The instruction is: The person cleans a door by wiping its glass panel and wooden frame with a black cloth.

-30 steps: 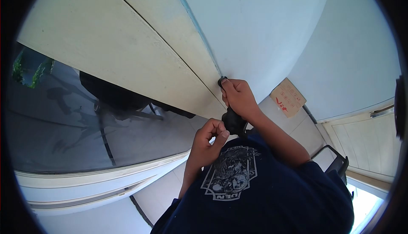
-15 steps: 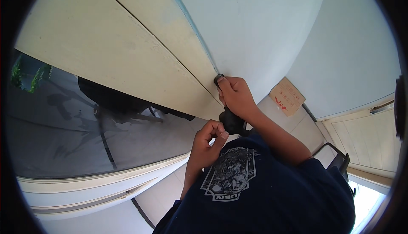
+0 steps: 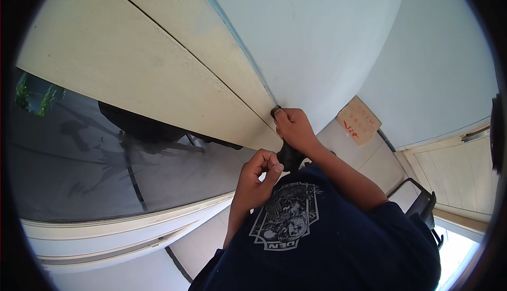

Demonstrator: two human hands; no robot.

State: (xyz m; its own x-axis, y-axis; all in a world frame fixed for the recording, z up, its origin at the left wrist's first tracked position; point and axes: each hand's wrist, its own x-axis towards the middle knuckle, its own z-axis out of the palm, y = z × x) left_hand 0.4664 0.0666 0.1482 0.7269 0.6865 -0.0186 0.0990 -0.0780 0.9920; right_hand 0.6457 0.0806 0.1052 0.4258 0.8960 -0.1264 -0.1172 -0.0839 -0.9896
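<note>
My right hand is wrapped round a black handheld tool. The tool's rounded black end shows above the fist, right at the join between the cream frame and the pale blue wall. Its wider black body hangs below the fist, in front of my dark blue shirt. Close to that body, my left hand has curled fingers, with thumb and forefinger drawn together. What the left fingers hold, if anything, I cannot make out.
A dark glass pane with reflections lies to the left, above a white ledge. A cardboard piece with red writing rests by the wall on the tiled floor. Black-framed furniture stands at right, near a cream door.
My right hand has moved slightly down along the join, and the tool's body has shifted down and turned a little. My left hand has barely moved.
</note>
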